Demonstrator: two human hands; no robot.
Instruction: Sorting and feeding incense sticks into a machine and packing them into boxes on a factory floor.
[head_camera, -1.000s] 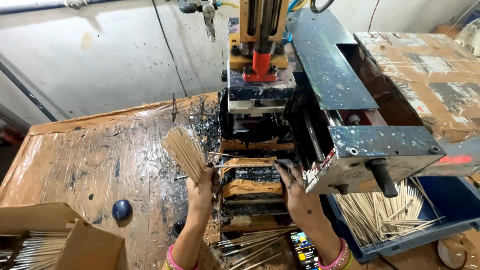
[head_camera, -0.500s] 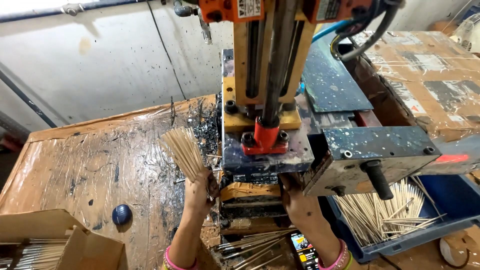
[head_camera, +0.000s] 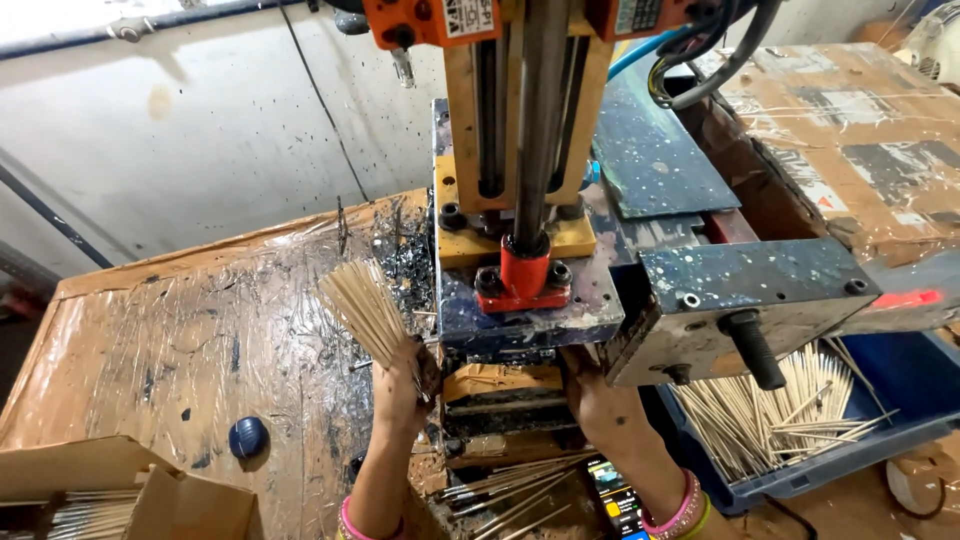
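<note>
Left hand (head_camera: 400, 385) grip clamped on stick bundle (head_camera: 362, 308) beside press (head_camera: 528, 300) — right hand (head_camera: 600, 400) grip hidden.

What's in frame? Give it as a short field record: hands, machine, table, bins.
left hand: grips fanned bundle of thin sticks, beside the press
right hand: reaches under the press head, fingers hidden
machine: paint-spattered press, red collar on vertical shaft
table: covered in plastic film, dark blue round object on it
bins: blue tray of sticks at right; cardboard box lower left
</note>
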